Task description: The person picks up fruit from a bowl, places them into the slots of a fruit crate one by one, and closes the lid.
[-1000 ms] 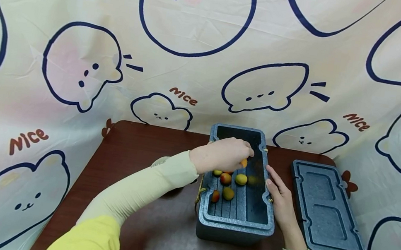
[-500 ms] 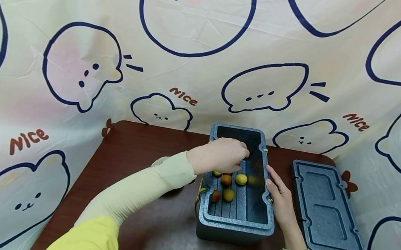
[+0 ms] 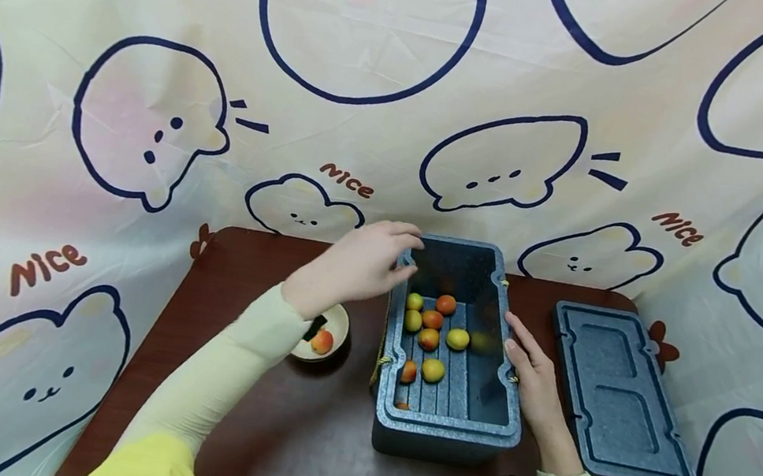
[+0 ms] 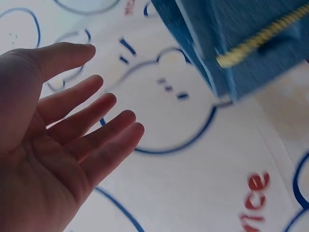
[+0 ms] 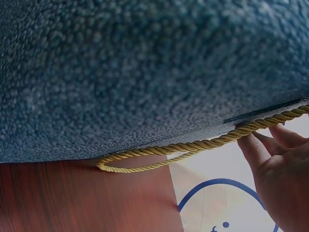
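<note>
A deep blue-grey foam box (image 3: 447, 430) stands without its lid on the table, with gold rope handles (image 5: 193, 146). Small round fruits lie on its ribbed floor, some yellow (image 3: 458, 339), others orange-red (image 3: 446, 304). My left hand (image 3: 357, 263) is raised at the box's far left rim, its palm (image 4: 43, 179) bare and fingers slightly bent and apart. Against the right outer wall rests my right hand (image 3: 537, 384), thumb and fingers extended near the rim, with fingertips at the rope.
Left of the box, partly behind the left wrist, a small pale bowl (image 3: 339, 326) holds a red-yellow fruit (image 3: 322, 342). The box's lid (image 3: 626, 399) lies flat on the brown table (image 3: 299, 442) at right. A cartoon-printed cloth (image 3: 393, 144) hangs behind.
My left hand has come up out of the box and moved left to its rim. The bowl and an orange-red fruit at the box's far end now show. The right hand stays put.
</note>
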`<state>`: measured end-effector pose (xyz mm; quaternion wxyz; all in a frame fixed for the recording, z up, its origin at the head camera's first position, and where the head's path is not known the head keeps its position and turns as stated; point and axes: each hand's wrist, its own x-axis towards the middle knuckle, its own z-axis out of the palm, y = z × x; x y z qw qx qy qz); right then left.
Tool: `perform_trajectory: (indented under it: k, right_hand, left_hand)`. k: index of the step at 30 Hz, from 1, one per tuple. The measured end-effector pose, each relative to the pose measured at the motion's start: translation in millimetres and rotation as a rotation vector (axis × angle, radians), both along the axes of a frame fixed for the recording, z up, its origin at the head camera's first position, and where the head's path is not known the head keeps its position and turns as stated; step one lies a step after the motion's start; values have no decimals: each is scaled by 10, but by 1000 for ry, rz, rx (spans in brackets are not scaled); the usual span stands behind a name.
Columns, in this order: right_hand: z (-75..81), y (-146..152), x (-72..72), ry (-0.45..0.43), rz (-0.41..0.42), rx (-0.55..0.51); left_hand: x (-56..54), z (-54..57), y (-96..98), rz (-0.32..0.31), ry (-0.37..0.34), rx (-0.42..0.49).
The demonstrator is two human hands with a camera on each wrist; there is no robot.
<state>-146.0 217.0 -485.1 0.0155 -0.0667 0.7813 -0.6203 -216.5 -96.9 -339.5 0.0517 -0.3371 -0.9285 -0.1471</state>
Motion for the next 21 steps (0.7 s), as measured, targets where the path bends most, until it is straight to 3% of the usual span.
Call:
perform_trajectory:
  k: [8, 14, 21]
  right_hand:
    - [9, 11, 24, 5, -3, -2]
    - [1, 3, 13, 12, 0, -9]
    - [-9, 0, 2, 7, -5, -5]
  left_hand:
    - [65, -249, -523, 144, -14, 87]
    - [137, -514, -773, 233, -42, 163]
    - [205, -852, -984, 307, -95, 185]
